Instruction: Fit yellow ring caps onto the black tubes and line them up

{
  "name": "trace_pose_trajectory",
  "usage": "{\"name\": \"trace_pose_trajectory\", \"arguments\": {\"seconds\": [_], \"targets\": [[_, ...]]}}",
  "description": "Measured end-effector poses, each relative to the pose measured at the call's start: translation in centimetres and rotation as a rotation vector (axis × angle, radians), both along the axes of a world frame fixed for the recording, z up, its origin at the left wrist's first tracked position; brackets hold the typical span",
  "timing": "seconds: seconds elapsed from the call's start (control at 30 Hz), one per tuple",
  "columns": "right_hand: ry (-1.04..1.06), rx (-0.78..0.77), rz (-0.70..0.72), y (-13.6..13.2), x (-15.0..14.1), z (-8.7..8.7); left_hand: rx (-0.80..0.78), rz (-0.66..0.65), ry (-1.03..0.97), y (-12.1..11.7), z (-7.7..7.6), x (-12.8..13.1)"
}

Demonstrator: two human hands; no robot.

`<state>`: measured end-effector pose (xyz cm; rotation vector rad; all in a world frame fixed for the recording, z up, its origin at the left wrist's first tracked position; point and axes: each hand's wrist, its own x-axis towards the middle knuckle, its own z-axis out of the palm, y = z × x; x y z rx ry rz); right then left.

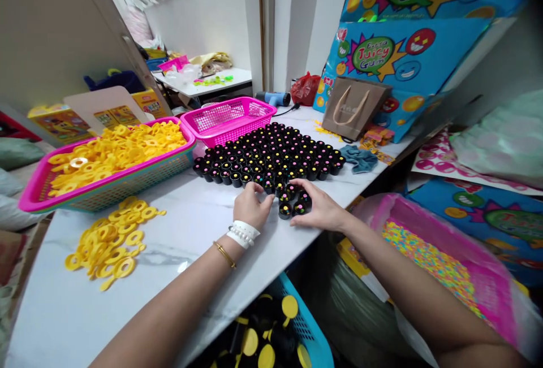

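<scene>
Head view: one cluster of black cups (275, 156), too dense to count, two pink baskets (241, 131) and one loose pile of yellow rings (106, 241) occupy the table (180, 229), with bare tabletop between pile and left hand (253, 208). The right hand (321, 208), thumb and fingers spread, brackets the cups nearest the table's edge; the left hand's grip beside them cannot be determined.

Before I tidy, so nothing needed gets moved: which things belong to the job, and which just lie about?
Job, apparently:
black containers, by left hand and right hand
yellow pieces
colourful pellets

Probably lying about:
brown paper bag
blue cloth
red bag
</scene>
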<state>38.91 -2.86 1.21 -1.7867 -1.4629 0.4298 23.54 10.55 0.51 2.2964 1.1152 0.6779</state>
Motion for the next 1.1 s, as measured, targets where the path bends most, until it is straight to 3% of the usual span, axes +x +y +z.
{"name": "trace_pose_trajectory", "arguments": {"seconds": [0.23, 0.47, 0.7, 0.9, 1.1], "targets": [[-0.092, 0.071, -0.043, 0.9, -0.7, -0.5, -0.046, -0.027, -0.052, -0.3, -0.1, 0.3], [-0.245, 0.119, 0.030, 1.5, -0.3, -0.5, -0.038, -0.133, 0.008, 0.2, -0.1, -0.1], [-0.287, 0.121, 0.064, 1.4, 0.0, -0.7, -0.034, -0.036, -0.073, -0.1, -0.2, -0.4], [-0.330, 0.141, 0.125, 1.6, 0.0, -0.9, -0.076, -0.065, -0.159, -0.4, -0.1, -0.5], [-0.327, 0.123, 0.114, 1.5, -0.3, -0.8, 0.038, -0.074, -0.097, -0.4, -0.2, -0.2]]}}
